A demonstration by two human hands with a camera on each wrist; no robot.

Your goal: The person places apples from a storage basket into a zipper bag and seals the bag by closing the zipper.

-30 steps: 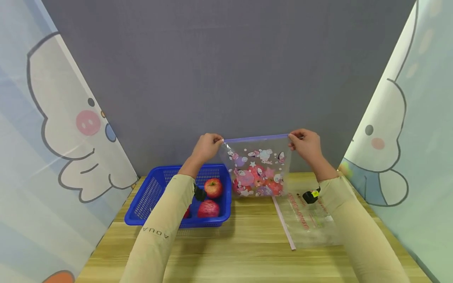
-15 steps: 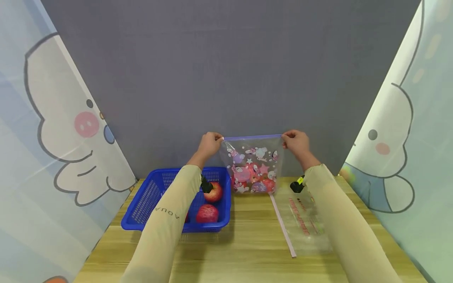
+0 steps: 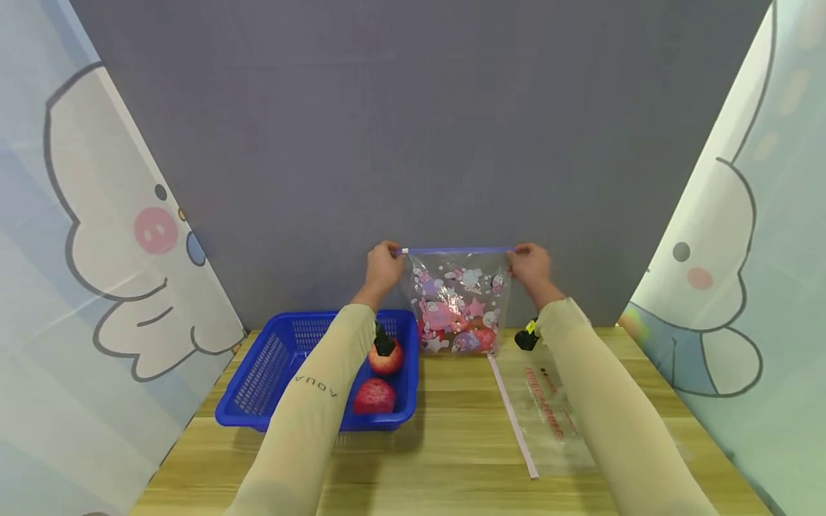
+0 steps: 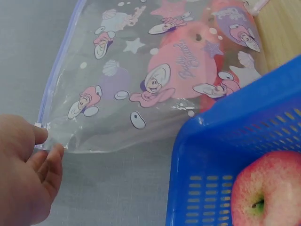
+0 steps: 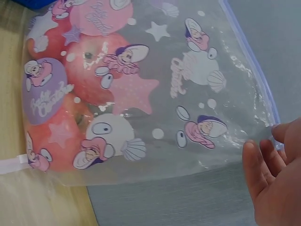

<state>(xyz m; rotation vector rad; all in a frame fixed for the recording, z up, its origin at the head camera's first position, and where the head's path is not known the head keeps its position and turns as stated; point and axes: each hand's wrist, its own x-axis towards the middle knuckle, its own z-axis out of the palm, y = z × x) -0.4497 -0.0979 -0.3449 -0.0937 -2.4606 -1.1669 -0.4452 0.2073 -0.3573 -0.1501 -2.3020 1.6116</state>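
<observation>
A clear zip bag (image 3: 461,287) printed with pink and purple cartoon figures stands upright at the table's back, several red apples (image 5: 94,66) at its bottom. Along its top runs a purple zip strip (image 3: 458,250), with a small white slider (image 3: 405,251) at the left end. My left hand (image 3: 384,265) pinches that left top corner, thumb beside the slider in the left wrist view. The right top corner is pinched by my right hand (image 3: 532,269). Between the hands the strip is stretched straight.
Left of the bag stands a blue plastic basket (image 3: 258,387) with apples (image 3: 374,396) in it, partly hidden by my left sleeve. A second clear bag (image 3: 548,430) with a pink strip lies flat on the wooden table (image 3: 452,444) under my right forearm. A grey wall rises behind.
My right hand has moved left and slightly down along with its bag corner. The bag's top has come down a little, and its white slider now shows beside my left hand.
</observation>
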